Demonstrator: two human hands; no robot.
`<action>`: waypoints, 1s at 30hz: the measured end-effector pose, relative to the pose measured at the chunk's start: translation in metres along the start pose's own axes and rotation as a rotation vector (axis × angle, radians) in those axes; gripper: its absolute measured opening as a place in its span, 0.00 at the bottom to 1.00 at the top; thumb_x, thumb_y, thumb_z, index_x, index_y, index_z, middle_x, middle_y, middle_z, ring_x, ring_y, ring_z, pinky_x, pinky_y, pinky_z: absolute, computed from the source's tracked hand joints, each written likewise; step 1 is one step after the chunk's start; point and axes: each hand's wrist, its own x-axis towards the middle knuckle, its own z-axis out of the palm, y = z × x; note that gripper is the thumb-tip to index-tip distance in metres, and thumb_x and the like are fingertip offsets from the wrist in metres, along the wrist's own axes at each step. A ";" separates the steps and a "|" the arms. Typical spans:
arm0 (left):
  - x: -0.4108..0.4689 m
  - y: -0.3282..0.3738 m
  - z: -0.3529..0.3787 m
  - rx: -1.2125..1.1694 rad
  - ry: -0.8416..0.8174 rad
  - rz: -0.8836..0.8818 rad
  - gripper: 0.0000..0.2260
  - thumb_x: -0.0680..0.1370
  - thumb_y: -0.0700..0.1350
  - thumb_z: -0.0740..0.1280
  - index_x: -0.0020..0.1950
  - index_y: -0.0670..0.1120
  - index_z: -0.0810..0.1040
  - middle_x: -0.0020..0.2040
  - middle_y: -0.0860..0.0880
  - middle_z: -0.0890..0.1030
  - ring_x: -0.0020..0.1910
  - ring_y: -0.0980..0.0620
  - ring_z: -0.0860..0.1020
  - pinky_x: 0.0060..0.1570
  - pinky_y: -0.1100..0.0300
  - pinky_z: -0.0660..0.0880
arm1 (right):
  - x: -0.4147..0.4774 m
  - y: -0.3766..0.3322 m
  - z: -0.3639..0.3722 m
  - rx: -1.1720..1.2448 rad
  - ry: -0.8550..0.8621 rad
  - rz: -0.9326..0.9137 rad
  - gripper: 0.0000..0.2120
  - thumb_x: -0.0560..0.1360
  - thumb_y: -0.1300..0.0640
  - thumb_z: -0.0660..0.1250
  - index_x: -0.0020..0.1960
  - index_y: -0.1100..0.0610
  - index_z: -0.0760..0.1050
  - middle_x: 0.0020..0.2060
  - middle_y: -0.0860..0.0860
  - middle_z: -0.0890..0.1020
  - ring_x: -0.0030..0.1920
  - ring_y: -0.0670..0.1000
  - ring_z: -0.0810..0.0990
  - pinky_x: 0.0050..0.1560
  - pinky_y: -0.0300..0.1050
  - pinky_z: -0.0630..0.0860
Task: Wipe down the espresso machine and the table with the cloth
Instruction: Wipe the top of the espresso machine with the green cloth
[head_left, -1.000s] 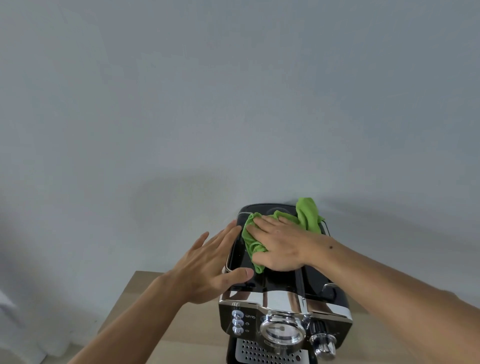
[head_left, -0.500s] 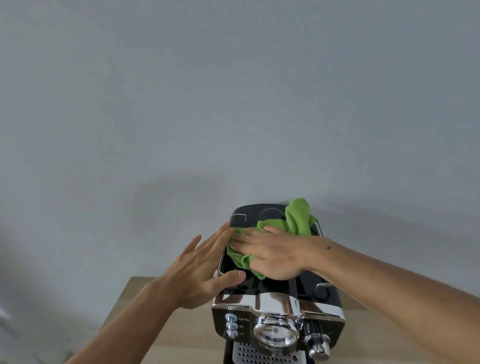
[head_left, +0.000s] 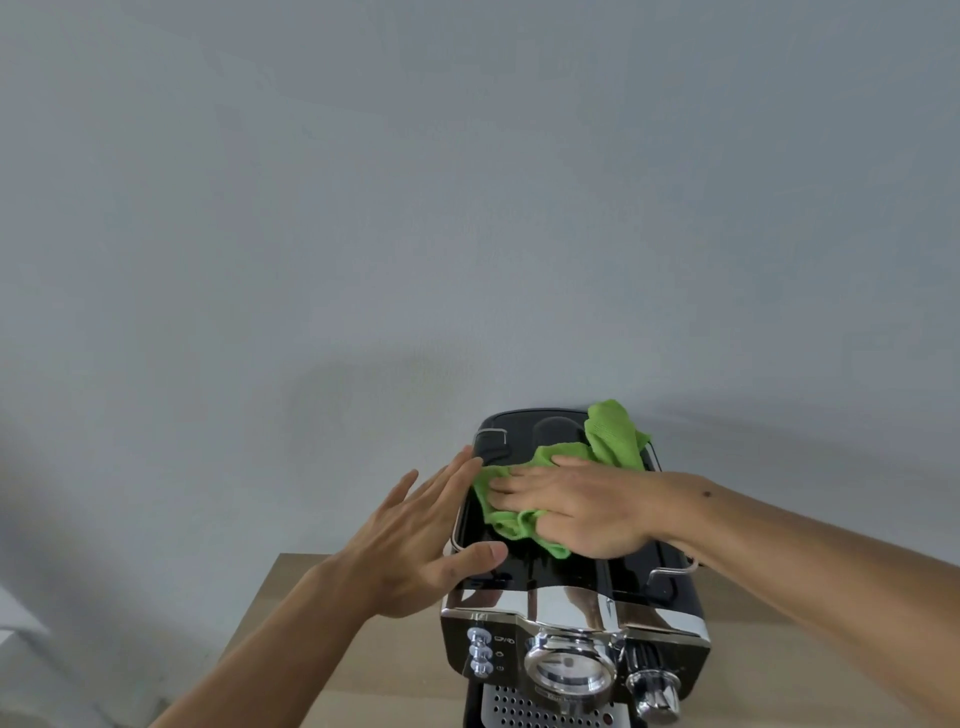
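— where's the cloth?
— bunched on top of the espresso machine, under the right hand, fingers flat, pressing it.
— and the left hand?
— fingers straight, against the machine's left edge, thumb on top.

- One espresso machine, black with a shiny metal front.
- One cloth, green.
- One table, of light wood.
- Two hands: one left hand and one right hand.
- Three small round buttons, in a column on the front of the machine.
- One round gauge on the same front.
- One metal knob, to the right of the gauge.
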 end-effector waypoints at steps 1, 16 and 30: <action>0.000 0.000 0.000 0.002 -0.003 -0.002 0.47 0.65 0.78 0.36 0.77 0.52 0.36 0.76 0.58 0.36 0.73 0.66 0.38 0.74 0.55 0.37 | -0.004 0.006 0.000 0.030 0.025 0.021 0.25 0.81 0.56 0.50 0.77 0.48 0.53 0.77 0.43 0.50 0.76 0.42 0.44 0.75 0.48 0.39; 0.000 0.000 0.000 0.013 -0.012 -0.008 0.48 0.64 0.78 0.35 0.77 0.53 0.36 0.76 0.58 0.35 0.74 0.65 0.37 0.74 0.56 0.37 | -0.004 0.013 0.011 0.065 0.182 0.145 0.22 0.83 0.48 0.45 0.76 0.48 0.55 0.77 0.42 0.52 0.76 0.44 0.44 0.76 0.51 0.43; 0.001 0.000 0.000 0.004 -0.015 -0.020 0.47 0.64 0.78 0.36 0.77 0.53 0.36 0.76 0.58 0.36 0.74 0.64 0.39 0.74 0.55 0.37 | 0.005 -0.006 0.009 0.039 0.113 0.218 0.26 0.81 0.49 0.47 0.78 0.50 0.49 0.78 0.47 0.46 0.77 0.46 0.40 0.75 0.51 0.39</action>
